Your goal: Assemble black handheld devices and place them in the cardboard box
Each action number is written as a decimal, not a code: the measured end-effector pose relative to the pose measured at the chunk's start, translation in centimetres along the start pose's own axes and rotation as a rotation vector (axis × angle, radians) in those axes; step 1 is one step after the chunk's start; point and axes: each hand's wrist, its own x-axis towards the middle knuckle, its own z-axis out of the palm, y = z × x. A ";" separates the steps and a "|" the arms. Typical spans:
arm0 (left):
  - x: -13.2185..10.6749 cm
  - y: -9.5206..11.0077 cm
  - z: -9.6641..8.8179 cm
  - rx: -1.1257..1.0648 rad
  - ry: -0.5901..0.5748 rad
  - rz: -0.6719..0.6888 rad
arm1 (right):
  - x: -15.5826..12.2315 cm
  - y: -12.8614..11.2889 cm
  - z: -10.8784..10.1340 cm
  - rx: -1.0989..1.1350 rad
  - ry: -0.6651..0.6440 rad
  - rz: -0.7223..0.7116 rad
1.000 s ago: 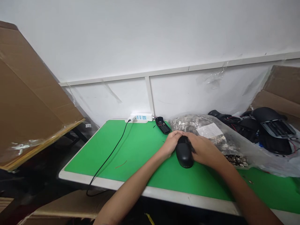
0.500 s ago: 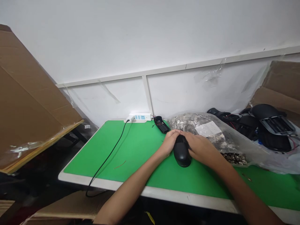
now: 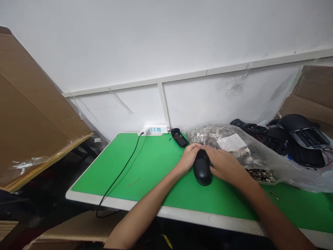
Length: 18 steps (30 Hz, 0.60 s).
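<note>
Grasping with left hand (image 3: 189, 158) and right hand (image 3: 223, 166) a black plastic housing (image 3: 203, 172) on green mat (image 3: 145, 166); plastic bag of metal parts (image 3: 212, 136) at one o'clock.

green mat (image 3: 145, 166) | power strip (image 3: 155, 129) | black cable (image 3: 122, 173) | clear bag of small parts (image 3: 205, 135) | cardboard sheet (image 3: 33, 114)

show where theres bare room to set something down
Widest bare patch: green mat between the black cable and the left hand on the black casing. A narrower strip lies left of the cable. Crowded at back right, where the plastic bag of metal parts and black housings sit past the right hand.
</note>
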 end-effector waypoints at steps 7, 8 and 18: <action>-0.1 0.1 0.2 0.036 -0.003 -0.001 | 0.0 -0.3 0.0 -0.059 0.001 -0.001; -0.1 0.1 0.2 0.042 -0.003 0.001 | 0.0 -0.3 0.0 -0.056 0.003 -0.001; -0.2 0.3 0.2 0.060 -0.015 0.001 | 0.1 -0.4 -0.3 -0.041 -0.014 0.012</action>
